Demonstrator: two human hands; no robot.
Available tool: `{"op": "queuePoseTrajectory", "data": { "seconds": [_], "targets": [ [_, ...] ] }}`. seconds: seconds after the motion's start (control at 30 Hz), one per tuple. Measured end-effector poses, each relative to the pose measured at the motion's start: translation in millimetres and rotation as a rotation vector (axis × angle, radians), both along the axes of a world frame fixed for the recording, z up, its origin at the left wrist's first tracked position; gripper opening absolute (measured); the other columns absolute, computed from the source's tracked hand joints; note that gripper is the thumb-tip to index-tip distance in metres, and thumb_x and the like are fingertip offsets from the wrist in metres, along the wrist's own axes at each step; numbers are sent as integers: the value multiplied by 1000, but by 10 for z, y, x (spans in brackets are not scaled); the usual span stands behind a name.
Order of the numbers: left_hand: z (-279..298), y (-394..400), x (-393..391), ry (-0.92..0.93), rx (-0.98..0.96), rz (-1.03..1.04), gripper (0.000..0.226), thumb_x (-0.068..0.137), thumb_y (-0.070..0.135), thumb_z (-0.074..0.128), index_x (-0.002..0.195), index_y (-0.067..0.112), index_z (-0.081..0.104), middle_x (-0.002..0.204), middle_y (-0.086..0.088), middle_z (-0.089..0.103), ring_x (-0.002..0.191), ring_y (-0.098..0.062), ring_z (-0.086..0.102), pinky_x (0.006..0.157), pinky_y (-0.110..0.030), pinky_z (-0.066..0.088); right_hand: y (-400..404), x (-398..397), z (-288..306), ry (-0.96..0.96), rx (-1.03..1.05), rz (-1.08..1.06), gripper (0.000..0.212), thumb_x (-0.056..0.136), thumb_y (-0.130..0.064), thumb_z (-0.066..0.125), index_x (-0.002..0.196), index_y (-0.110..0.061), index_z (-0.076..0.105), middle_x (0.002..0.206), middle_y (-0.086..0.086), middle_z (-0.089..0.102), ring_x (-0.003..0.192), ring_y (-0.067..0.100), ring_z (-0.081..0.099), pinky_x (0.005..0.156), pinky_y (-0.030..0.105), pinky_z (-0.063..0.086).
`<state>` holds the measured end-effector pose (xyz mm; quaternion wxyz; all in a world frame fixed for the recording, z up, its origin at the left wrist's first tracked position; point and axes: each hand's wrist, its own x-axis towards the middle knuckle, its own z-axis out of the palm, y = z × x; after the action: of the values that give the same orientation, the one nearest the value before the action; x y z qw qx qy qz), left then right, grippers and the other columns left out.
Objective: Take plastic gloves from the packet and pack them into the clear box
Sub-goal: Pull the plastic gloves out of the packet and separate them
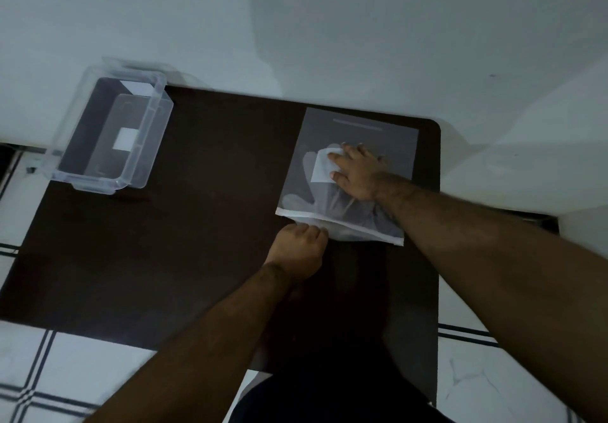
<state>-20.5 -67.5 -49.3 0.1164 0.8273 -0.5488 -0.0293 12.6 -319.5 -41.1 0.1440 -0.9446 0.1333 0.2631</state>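
Observation:
A translucent grey packet (362, 133) of plastic gloves lies flat on the right half of a dark table (197, 225). Glove shapes (309, 166) and a white label show through it. My right hand (355, 172) presses flat on top of the packet, fingers spread. My left hand (301, 245) pinches the packet's near white-edged opening (332, 225), where a bit of plastic sticks out. The clear box (112, 133) stands open at the table's far left corner, with only a white sticker seen through it.
The table backs onto a pale wall (296, 27). White floor tiles with dark lines (49, 373) surround it on the left, right and near side. The clear box overhangs the table's far left edge a little.

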Motion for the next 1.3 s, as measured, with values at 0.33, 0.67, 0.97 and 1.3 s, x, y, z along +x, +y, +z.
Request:
{"op": "queuePoseTrajectory", "data": {
  "seconds": [0.33,0.67,0.97,1.3],
  "targets": [
    [-151,657,-794,51,-2,11,8,76,12,80,82,10,75,70,-4,68,56,-24,63,55,-31,53,-79,71,-54,-42,-27,69,76,102,-59,52,166,-38,19,178,5,6,160,43,12,124,70,15],
    [-131,1202,-1363,34,7,79,12,75,10,80,87,9,77,69,-4,67,54,-24,62,52,-30,49,651,-632,108,-335,-75,119,50,105,-48,51,148,-22,54,165,11,41,154,37,32,124,68,22],
    [-128,1571,-1594,17,24,89,19,79,14,86,96,10,77,76,-6,69,61,-26,64,58,-34,55,1006,-1799,88,-452,28,356,44,104,-49,52,138,-24,62,148,6,56,141,27,45,123,62,28],
    [-140,1751,-1554,-8,-29,-8,12,83,14,83,91,13,75,74,-4,65,60,-25,60,57,-34,51,1668,-2687,-32,-312,60,591,44,106,-55,39,129,-27,64,139,4,63,135,28,52,118,62,32]
  ]
}}
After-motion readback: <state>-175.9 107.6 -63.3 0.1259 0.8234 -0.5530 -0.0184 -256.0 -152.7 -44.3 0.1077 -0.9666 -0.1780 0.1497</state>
